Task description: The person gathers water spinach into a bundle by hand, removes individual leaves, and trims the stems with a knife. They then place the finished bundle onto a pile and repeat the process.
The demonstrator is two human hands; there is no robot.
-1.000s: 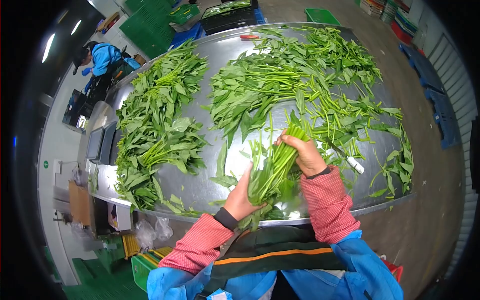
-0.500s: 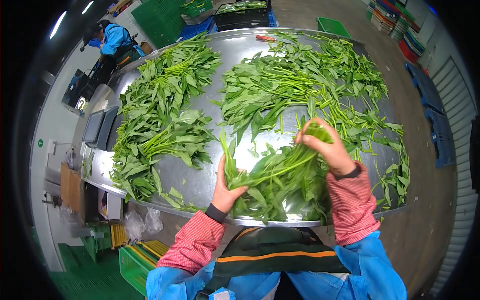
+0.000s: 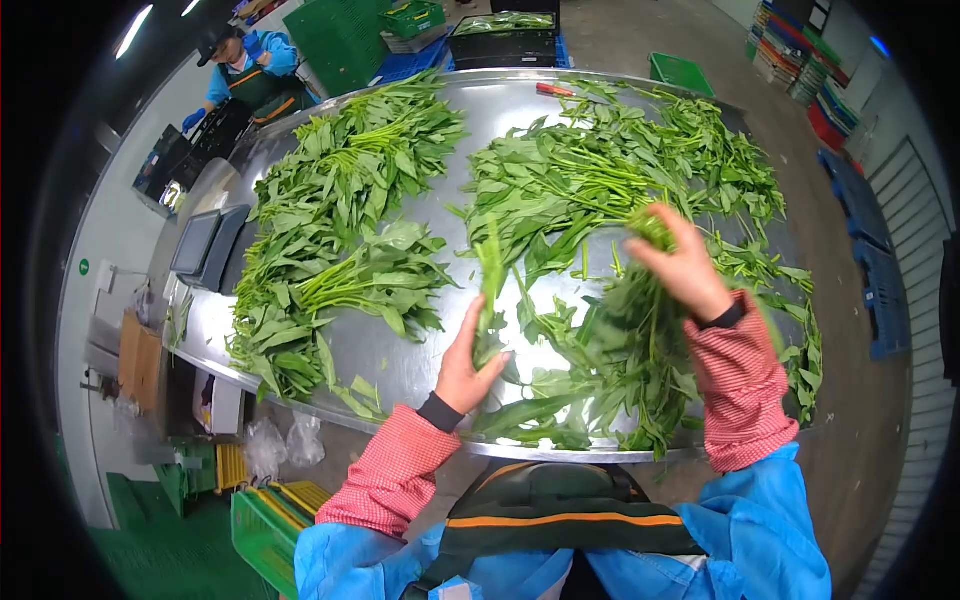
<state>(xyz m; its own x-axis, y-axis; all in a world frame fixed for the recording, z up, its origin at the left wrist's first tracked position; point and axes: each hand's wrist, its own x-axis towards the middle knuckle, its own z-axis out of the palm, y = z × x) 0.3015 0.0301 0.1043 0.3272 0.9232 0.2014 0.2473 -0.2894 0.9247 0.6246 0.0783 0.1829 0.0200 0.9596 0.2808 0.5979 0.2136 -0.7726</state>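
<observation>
My left hand (image 3: 465, 368) is closed around a few pale green water spinach stems (image 3: 489, 262) that point up and away from me. Hanging from my right hand (image 3: 688, 268) is a bunch of water spinach (image 3: 648, 345), gripped at the stem end, its leaves drooping and blurred by motion. Loose leafy stalks (image 3: 545, 405) lie on the metal table (image 3: 375, 365) between both hands. Just beyond them is a large heap of water spinach (image 3: 560, 180), with cut stem bits at its right. Another long row of bunches (image 3: 335, 220) covers the left side.
A red-handled tool (image 3: 554, 90) rests at the table's far edge. A grey display unit (image 3: 208, 245) stands at the left. Beyond it a co-worker (image 3: 262, 80) in blue gloves stands by black crates. Green crates (image 3: 262, 535) sit on the floor at lower left.
My hands have moved apart. The right one has shifted right with its bunch, which now hangs down; the left keeps a few stems. The co-worker has straightened up.
</observation>
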